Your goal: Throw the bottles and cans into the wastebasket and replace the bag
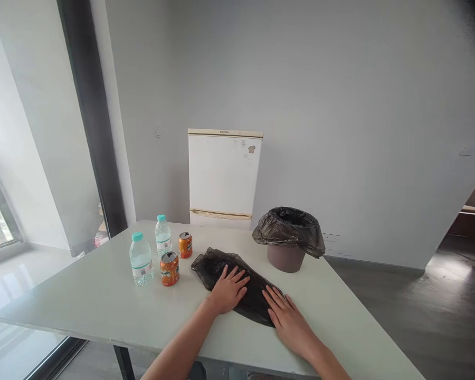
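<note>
A black plastic bag (255,295) lies flattened and slanting across the white table (103,295), its crumpled end at the far left. My left hand (228,289) rests flat on the middle of the bag with fingers spread. At the bag's right end, my right hand (288,316) lies palm down, fingers stretched out and touching the plastic. Beyond my right hand stands a brownish trash bin (285,258), with a black bag liner (288,227) folded over its rim. Neither hand grips anything that I can see.
Left of the bag stand two orange cans (170,269) and two clear water bottles (141,261) with teal caps. A white refrigerator (224,174) is behind the table, against the grey wall (340,116). The table's right edge slants down beside the bin.
</note>
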`<state>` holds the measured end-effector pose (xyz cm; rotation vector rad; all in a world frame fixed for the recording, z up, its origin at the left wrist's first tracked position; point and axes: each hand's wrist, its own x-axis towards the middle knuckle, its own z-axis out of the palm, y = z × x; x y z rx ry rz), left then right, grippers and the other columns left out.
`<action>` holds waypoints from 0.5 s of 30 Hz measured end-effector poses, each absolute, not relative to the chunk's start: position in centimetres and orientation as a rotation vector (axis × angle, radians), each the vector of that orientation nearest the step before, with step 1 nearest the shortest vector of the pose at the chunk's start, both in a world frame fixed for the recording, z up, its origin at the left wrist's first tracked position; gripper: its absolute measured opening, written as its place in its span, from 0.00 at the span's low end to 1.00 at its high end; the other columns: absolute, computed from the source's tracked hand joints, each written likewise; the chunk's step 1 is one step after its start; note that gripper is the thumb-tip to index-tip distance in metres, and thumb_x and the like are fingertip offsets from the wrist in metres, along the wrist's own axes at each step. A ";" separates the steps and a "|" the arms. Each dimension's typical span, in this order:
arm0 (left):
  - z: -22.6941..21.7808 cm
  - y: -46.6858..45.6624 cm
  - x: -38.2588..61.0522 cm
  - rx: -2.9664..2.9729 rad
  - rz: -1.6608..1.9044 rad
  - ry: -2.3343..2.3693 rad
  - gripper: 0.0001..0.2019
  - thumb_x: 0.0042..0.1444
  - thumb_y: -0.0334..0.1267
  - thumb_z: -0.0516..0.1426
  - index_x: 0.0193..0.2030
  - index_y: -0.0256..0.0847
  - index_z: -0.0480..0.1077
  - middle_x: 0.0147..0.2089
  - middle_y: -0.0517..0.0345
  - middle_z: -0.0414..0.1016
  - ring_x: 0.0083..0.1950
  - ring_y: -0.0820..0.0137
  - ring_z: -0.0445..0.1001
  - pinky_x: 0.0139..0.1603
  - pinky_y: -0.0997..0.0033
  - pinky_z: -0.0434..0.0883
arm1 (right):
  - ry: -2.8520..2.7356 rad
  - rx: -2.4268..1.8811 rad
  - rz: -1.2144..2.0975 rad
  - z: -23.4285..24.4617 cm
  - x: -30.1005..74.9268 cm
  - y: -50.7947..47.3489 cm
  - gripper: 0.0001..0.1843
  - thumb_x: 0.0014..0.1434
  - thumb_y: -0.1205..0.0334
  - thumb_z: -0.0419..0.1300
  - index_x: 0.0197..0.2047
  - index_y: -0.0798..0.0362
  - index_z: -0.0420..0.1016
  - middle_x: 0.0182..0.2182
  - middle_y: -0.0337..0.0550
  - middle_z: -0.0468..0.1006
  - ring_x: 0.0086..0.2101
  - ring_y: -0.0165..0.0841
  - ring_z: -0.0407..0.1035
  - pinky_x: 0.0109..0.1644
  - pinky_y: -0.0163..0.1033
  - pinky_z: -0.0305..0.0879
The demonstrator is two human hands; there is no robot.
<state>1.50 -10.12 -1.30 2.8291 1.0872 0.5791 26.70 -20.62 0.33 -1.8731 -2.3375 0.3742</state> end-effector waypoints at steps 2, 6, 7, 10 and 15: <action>-1.5 -9.9 1.1 2.832 0.589 1.144 0.25 0.78 0.50 0.43 0.77 0.57 0.61 0.78 0.55 0.62 0.81 0.50 0.56 0.79 0.28 0.49 | -2.317 -1.905 0.360 0.2 27.1 -21.5 0.35 0.76 0.49 0.36 0.81 0.45 0.49 0.79 0.32 0.42 0.78 0.38 0.40 0.82 0.55 0.39; -1.8 -9.4 0.1 2.826 0.664 1.204 0.25 0.77 0.51 0.45 0.77 0.55 0.63 0.78 0.53 0.62 0.81 0.51 0.56 0.79 0.28 0.49 | -2.268 -1.936 0.290 -1.7 28.7 -23.3 0.34 0.75 0.50 0.37 0.81 0.44 0.51 0.78 0.32 0.44 0.77 0.41 0.43 0.81 0.57 0.45; -1.9 -9.3 -0.1 2.808 0.681 1.247 0.25 0.77 0.50 0.46 0.76 0.55 0.64 0.78 0.52 0.62 0.80 0.50 0.57 0.79 0.28 0.49 | -2.254 -1.933 0.276 -2.5 29.1 -23.8 0.34 0.75 0.49 0.38 0.80 0.43 0.50 0.78 0.32 0.45 0.77 0.42 0.45 0.80 0.58 0.47; -2.0 -9.0 -0.5 2.756 0.646 1.321 0.24 0.77 0.49 0.46 0.75 0.55 0.66 0.77 0.51 0.64 0.80 0.47 0.57 0.77 0.24 0.50 | -2.230 -1.910 0.235 -5.0 29.9 -25.9 0.32 0.75 0.45 0.40 0.80 0.34 0.48 0.77 0.31 0.47 0.76 0.48 0.48 0.76 0.65 0.56; -1.3 -8.8 -0.5 2.710 0.609 1.244 0.25 0.76 0.48 0.49 0.77 0.54 0.63 0.80 0.52 0.58 0.81 0.48 0.54 0.77 0.25 0.50 | -2.437 -1.708 0.208 -6.2 28.5 -29.1 0.37 0.69 0.37 0.56 0.76 0.17 0.46 0.74 0.32 0.59 0.69 0.61 0.63 0.62 0.69 0.73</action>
